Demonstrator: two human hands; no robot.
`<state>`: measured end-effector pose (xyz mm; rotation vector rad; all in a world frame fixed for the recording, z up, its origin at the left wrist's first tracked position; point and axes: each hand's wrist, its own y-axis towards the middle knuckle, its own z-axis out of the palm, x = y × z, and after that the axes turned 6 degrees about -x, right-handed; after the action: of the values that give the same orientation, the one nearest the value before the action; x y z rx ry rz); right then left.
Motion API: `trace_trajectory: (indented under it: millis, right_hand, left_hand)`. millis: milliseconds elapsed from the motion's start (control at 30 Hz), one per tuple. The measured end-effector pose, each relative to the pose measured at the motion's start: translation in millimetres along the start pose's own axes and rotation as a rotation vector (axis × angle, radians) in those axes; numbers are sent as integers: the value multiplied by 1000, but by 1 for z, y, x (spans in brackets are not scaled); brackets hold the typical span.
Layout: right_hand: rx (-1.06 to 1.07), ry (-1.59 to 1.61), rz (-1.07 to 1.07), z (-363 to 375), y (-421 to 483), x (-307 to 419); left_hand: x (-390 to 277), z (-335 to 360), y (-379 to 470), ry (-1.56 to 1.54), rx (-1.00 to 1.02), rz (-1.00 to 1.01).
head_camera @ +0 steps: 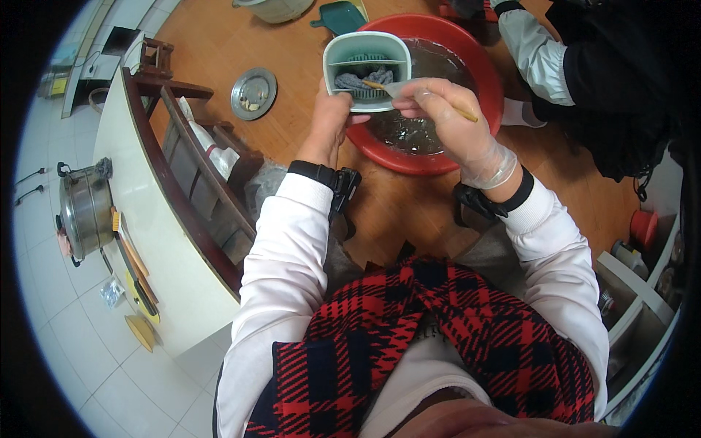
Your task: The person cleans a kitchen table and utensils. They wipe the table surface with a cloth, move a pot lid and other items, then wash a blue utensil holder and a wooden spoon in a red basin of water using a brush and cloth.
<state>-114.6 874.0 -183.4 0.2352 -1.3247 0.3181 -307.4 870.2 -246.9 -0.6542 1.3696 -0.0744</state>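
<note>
A pale green plastic holder with a divider is tilted in my left hand, which grips its lower left edge. Inside it lies a grey scouring pad. My right hand, in a clear plastic glove, holds a thin yellowish stick; its far end reaches into the holder and meets the pad. Below and beyond the holder, a red basin on the wooden floor holds murky water.
A co-worker's sleeve is at the upper right. A metal plate with scraps and a green dustpan lie on the floor. At left, a white table bears a steel pot and a brush. Shelves stand lower right.
</note>
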Motion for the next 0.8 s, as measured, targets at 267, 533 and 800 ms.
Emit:
trace_trajectory:
  millis: [267,533,800]
  right_hand:
    - [86,-349,-352,6,8,-26]
    - [155,-739,-504,3,14,-35]
    - [332,-963,-432,-13,13,-16]
  left_hand:
    - [7,9,-1,-15,34,13]
    - [4,14,-7,50,-9,69]
    - [8,5,0,110,-62,205]
